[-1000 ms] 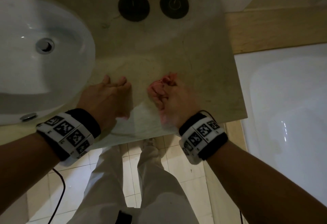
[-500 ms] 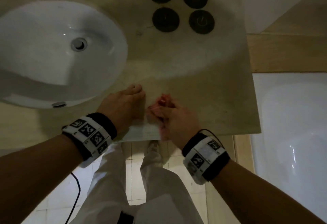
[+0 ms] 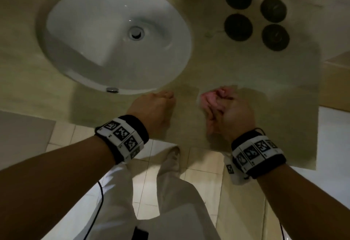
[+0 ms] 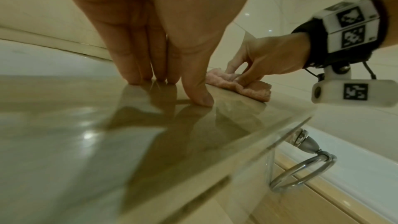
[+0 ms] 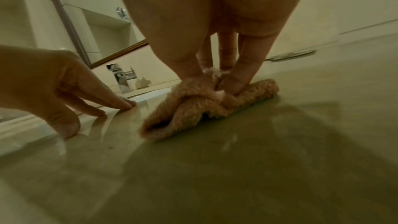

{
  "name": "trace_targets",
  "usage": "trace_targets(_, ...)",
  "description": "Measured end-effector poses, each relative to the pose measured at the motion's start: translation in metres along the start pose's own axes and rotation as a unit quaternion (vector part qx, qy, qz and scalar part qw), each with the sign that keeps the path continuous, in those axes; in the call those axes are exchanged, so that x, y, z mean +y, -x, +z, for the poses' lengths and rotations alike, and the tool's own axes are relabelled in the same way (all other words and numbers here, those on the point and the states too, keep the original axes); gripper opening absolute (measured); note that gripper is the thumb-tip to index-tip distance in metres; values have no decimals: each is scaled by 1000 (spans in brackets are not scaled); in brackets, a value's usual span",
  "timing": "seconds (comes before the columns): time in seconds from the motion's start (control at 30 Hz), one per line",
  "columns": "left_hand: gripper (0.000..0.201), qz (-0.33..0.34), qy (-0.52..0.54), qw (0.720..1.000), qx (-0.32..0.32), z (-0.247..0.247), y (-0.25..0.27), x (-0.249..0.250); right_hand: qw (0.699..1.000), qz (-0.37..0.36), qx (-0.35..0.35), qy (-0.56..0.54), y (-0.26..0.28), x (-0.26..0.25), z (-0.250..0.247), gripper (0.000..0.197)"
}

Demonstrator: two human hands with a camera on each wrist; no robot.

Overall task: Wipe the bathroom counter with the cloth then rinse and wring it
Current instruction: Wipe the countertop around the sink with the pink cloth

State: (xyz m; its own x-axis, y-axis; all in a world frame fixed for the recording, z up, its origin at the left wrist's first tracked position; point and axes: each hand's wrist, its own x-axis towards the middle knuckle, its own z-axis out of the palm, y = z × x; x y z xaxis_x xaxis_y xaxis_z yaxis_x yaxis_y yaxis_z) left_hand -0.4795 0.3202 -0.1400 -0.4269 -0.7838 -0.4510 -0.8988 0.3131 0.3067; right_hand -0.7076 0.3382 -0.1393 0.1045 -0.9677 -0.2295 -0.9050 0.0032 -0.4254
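Right hand bunches the pink cloth under curled fingers, pressing it onto the beige counter near the front edge, just right of the sink. Left hand sits beside it, a gap btwn them, fingers straight w/ tips propped on the counter, holding nothing. Four dark round lids at the back right.

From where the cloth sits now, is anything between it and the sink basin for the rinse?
Only the left hand: it rests on the counter by the basin's near rim, between the cloth gripped by the right hand and the sink. Otherwise bare counter.
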Motion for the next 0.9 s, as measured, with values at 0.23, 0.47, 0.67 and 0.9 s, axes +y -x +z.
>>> trace_targets(0.23,41,-16,0,1000,13,-3,33,-60,995,-64,-82,6,-16,-103,61,28)
trace_targets(0.47,22,-108,46,992,36,-24,86,-157,990,-54,-88,-91,-25,-206,97,38)
trace_targets(0.67,43,-184,56,981,35,-41,123,-243,979,-97,-172,42,-54,-294,128,45)
trace_targets(0.9,58,-257,66,963,50,-57,157,-339,986,-124,-109,21,-110,-374,158,29)
